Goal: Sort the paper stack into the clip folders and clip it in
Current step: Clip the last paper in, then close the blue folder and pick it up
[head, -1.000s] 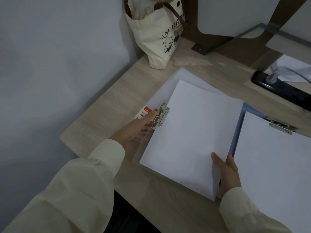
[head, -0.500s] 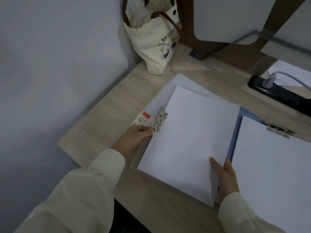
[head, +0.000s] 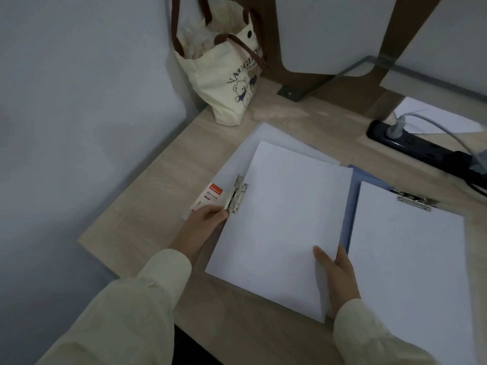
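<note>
Item: paper stack (head: 279, 227), long axis far-to-near, left edge at metal clip (head: 237, 193); left grip (head: 204, 219) pinches clip's near end; right grip (head: 338, 275) pinches stack's near-right corner.

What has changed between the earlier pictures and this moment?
The left hand drew back slightly toward the person, from alongside the metal clip to its near end, which its fingertips now meet. The right hand kept its grip on the near corner of the paper stack. The blue folder and the tote bag stayed put.
</note>
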Demonstrator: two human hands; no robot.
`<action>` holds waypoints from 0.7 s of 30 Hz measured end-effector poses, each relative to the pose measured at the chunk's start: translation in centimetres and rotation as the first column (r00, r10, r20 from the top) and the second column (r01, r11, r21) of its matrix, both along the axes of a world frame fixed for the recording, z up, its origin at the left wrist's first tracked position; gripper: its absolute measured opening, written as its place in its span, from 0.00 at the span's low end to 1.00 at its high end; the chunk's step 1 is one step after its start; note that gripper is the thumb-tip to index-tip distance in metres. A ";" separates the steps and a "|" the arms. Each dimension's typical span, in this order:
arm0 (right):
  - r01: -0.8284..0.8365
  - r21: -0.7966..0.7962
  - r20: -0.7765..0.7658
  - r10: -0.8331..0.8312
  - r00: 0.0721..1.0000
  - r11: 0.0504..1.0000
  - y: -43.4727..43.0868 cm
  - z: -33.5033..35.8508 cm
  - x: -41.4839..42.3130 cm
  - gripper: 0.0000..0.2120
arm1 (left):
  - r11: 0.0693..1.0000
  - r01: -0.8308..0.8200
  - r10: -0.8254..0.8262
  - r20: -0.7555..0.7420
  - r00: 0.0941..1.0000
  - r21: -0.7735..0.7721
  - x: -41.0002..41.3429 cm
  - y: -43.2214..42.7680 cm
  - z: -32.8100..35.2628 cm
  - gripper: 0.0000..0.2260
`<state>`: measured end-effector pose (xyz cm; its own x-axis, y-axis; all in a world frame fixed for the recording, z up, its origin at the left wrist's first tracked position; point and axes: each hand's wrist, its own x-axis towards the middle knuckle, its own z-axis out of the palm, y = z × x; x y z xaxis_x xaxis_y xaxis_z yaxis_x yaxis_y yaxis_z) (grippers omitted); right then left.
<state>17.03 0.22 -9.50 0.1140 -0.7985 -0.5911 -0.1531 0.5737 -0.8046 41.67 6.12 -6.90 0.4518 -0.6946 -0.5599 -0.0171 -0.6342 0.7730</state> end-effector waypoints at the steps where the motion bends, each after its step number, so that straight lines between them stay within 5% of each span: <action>1: -0.021 -0.023 -0.043 0.020 0.999 1.000 -0.1 0.4 0.1 0.15 | 1.000 0.004 -0.004 0.027 1.000 0.005 -0.2 0.1 0.2 0.11; 6: -0.179 -0.121 -0.445 0.108 0.889 0.977 -0.3 2.3 0.8 0.34 | 0.999 0.019 -0.017 0.033 0.999 -0.043 -0.6 -0.3 2.7 0.05; 9: -0.459 -0.120 -0.610 0.300 0.733 0.880 -0.1 3.5 0.3 0.29 | 0.986 0.099 -0.096 0.027 0.995 -0.133 -0.9 -0.5 5.8 0.05; 13: -0.588 0.005 -0.325 0.558 0.764 0.809 -0.4 7.3 -0.7 0.26 | 0.949 0.202 -0.210 -0.008 0.978 -0.241 -3.3 -0.9 10.7 0.06; 17: -0.434 0.073 0.104 0.426 0.899 0.898 -1.4 12.8 -2.7 0.21 | 0.891 0.245 -0.300 -0.091 0.950 -0.382 -8.6 -1.7 14.4 0.05; 21: -0.330 -0.058 0.171 0.336 0.926 0.942 -1.4 17.0 -7.1 0.23 | 0.815 0.346 -0.451 -0.134 0.882 -0.466 -15.1 -3.3 14.4 0.12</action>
